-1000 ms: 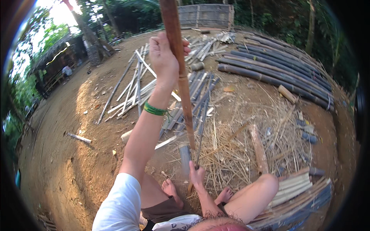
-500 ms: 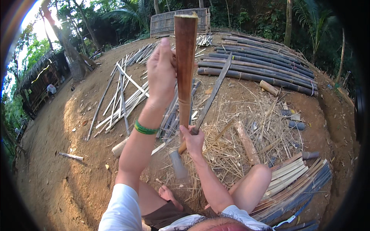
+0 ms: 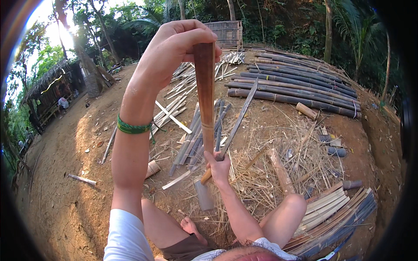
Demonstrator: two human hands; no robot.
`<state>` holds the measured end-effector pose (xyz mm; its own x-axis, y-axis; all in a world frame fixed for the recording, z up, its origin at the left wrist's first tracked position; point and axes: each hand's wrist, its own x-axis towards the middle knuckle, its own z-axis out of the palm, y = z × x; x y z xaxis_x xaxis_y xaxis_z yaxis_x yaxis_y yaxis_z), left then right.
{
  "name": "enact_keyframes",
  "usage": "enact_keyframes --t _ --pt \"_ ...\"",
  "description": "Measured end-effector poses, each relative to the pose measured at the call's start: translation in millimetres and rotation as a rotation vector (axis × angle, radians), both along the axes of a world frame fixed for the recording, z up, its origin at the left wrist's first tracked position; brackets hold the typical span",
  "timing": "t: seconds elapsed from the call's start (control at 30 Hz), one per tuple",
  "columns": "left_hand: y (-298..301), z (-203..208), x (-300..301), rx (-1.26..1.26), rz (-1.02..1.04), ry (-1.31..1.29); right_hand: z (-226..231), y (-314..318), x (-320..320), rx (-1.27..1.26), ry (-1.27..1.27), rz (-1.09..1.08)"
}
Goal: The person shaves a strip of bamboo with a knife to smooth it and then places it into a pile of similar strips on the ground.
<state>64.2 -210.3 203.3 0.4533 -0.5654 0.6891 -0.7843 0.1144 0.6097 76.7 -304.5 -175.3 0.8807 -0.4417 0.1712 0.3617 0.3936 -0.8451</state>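
A long brown split bamboo piece (image 3: 204, 91) stands nearly upright in front of me. My left hand (image 3: 178, 48) is bent over its top end, fingers closed round it. Lower down, my right hand (image 3: 218, 165) grips a machete (image 3: 239, 118) by the wooden handle, with the bamboo against its thumb side. The blade points up and away to the right, apart from the bamboo's upper part. Below the handle, a grey length (image 3: 203, 195) shows, apparently the bamboo's lower end. My right fingers are partly hidden.
Split strips (image 3: 196, 137) lie beyond the bamboo. Shavings (image 3: 257, 174) cover the ground at right, with a pale log (image 3: 281, 172) among them. Dark bamboo poles (image 3: 296, 93) are stacked far right. A strip bundle (image 3: 335, 217) lies beside my right knee. A person (image 3: 63, 103) is near a hut.
My left hand has risen from beside the bamboo and closed on its top end. The bamboo's top has come lower in view. My right hand keeps its grip on the machete.
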Motion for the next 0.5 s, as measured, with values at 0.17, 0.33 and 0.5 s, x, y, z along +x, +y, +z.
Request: enact_keyframes --t 0.17,0.33,0.5 --pt "3.0 6.6 4.6 -0.012 -0.101 0.183 -6.2 -3.5 2.4 -0.006 -0.013 0.027" --pt "7.4 17.5 20.0 0.072 -0.148 0.294 -8.4 -3.0 4.7 0.001 -0.027 0.052" --pt "10.9 17.4 37.3 0.089 -0.259 0.376 -7.1 -2.2 5.9 -0.011 -0.056 0.070"
